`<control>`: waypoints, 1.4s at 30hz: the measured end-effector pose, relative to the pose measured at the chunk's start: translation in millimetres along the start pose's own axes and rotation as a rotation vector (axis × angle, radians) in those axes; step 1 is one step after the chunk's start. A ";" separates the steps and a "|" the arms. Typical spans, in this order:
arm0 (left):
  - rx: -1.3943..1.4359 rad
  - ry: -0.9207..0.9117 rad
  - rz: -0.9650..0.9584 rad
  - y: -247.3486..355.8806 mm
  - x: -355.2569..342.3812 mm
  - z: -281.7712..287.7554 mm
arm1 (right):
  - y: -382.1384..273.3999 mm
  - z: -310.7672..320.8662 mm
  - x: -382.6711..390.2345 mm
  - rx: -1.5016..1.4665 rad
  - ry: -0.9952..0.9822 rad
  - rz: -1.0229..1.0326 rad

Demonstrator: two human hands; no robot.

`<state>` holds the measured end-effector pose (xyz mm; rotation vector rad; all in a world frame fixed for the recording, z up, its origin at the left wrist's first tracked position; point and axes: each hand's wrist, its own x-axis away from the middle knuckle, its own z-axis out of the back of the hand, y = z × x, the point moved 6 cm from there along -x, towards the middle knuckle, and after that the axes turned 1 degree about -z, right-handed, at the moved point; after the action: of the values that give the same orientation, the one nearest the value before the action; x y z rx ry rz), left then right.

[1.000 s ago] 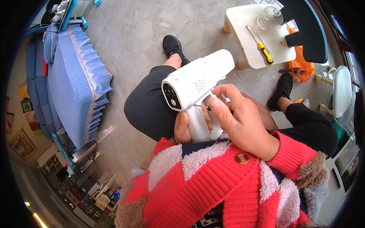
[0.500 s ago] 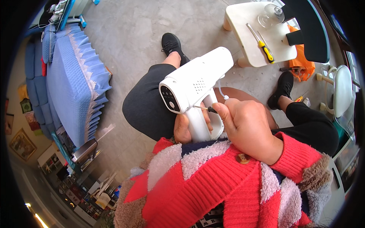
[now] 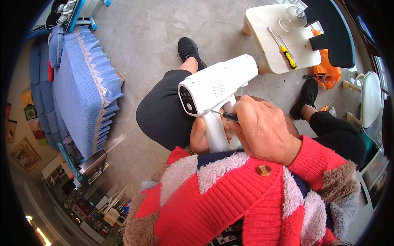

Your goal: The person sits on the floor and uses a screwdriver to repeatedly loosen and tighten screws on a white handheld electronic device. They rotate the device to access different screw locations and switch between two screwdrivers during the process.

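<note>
A white gun-shaped sprayer [image 3: 221, 80] lies tilted above my lap, its black control panel end turned toward me. My left hand [image 3: 200, 136] is wrapped round its handle; the fingertips show on the handle's far side. In my right hand [image 3: 264, 129] is a small screwdriver [image 3: 230, 117] with a dark handle. Its thin metal shaft points left, and the tip meets the handle just under the sprayer's body. Whether the tip sits in a screw is too small to tell.
A cream stool [image 3: 262, 37] at the upper right bears a yellow-black screwdriver [image 3: 288, 58], another thin tool and a clear container [image 3: 292, 19]. An orange bag [image 3: 328, 74] lies beside it. A blue-covered bed [image 3: 78, 94] stands at the left, and a white seat [image 3: 369, 98] at the right.
My right hand has turned, its fingers now curled over the screwdriver's handle. The sprayer has shifted slightly right and down in view, and the hanging clear tube is now mostly hidden.
</note>
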<state>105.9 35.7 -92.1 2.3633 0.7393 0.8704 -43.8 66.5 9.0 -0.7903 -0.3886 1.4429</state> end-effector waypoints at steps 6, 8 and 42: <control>0.071 -0.015 0.036 -4.3 1.1 -0.8 | 4.1 -0.1 3.3 -0.024 -0.149 -0.317; 0.063 -0.063 0.103 -5.1 2.4 0.4 | 0.0 5.9 -0.5 0.023 -0.159 -0.262; 0.003 -0.005 0.275 -1.6 8.4 41.3 | 39.4 -16.0 -13.2 -0.368 -0.067 -0.132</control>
<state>139.6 31.0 -117.0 2.5062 0.4180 0.9745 -63.3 47.4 -26.2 -0.9918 -0.7586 1.2929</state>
